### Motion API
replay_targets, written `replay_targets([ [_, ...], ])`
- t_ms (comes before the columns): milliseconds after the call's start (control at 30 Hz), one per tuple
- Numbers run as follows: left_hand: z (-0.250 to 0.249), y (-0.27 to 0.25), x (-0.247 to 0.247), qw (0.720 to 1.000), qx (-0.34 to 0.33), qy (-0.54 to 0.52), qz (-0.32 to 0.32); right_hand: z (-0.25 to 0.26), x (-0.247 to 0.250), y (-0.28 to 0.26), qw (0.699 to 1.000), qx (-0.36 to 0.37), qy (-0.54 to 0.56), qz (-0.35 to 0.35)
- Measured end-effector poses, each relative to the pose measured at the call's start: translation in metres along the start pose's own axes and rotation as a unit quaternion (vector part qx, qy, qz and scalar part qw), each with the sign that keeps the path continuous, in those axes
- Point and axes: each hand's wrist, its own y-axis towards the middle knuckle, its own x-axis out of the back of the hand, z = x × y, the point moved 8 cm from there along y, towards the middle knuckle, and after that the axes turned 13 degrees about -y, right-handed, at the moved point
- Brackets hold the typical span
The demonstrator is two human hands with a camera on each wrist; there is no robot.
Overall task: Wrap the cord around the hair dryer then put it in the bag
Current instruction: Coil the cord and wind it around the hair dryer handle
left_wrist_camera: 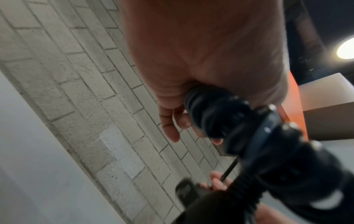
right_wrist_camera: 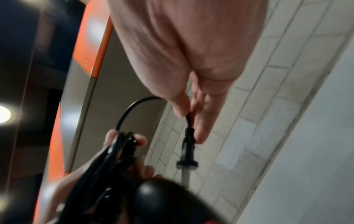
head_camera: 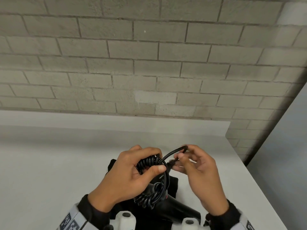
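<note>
Left hand (head_camera: 131, 173) wraps tight around the handle of the hair dryer (head_camera: 181, 208), fingers and thumb clamped over the coils of cord (head_camera: 147, 161) bunched there. Right hand (head_camera: 197, 170) pinches the cord's free end just behind the plug (right_wrist_camera: 186, 153), thumb against fingers, a narrow grip with the other fingers loosely fanned. The dryer is glossy black, barrel pointing back toward the person's body, with a small red spot showing on its side by the handle. The cord is black too: part springy spiral, wound in thick turns around the handle and in a messier clump lower down near the barrel, part smooth straight lead that arcs from the left hand's bundle over to the right hand's fingers. The wrist view shows the plug as a slim black moulded piece with a ribbed neck and a flat flange at its tip. All of this is held just above the white table (head_camera: 49, 163), directly over a flat black bag (head_camera: 172, 184) lying on it under the dryer. Beyond the table rises a grey brick wall (head_camera: 149, 63).
</note>
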Motion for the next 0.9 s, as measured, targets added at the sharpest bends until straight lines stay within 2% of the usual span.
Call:
replay_targets([
  [100, -0.001, 0.002, 0.000, 1.000, -0.005, 0.010, 0.001, -0.002, -0.018, -0.006, 0.995, -0.057, 0.087, 0.008],
  [200, 0.001, 0.001, 0.006, 1.000, 0.001, 0.023, -0.009, -0.002, -0.036, -0.014, 0.984, -0.100, 0.137, 0.060],
  [333, 0.005, -0.002, 0.010, 0.999, 0.025, -0.018, -0.015, -0.005, -0.044, -0.020, 0.975, -0.121, 0.151, 0.111],
  [500, 0.007, -0.001, 0.012, 0.998, 0.028, -0.048, -0.033, 0.005, -0.053, -0.031, 0.971, -0.077, 0.112, 0.196],
  [600, 0.010, 0.000, 0.016, 0.997, 0.030, -0.036, -0.058, 0.012, -0.054, -0.039, 0.960, -0.061, 0.136, 0.238],
  [733, 0.011, 0.000, 0.010, 0.996, 0.037, -0.055, -0.052, 0.022, -0.060, -0.048, 0.939, -0.024, 0.151, 0.309],
  [833, 0.011, 0.000, 0.002, 0.994, 0.051, -0.090, -0.030, 0.035, -0.062, -0.054, 0.946, 0.027, 0.046, 0.319],
  [900, 0.012, -0.001, -0.003, 0.992, 0.064, -0.110, -0.008, 0.038, -0.060, -0.055, 0.948, 0.032, -0.021, 0.316],
])
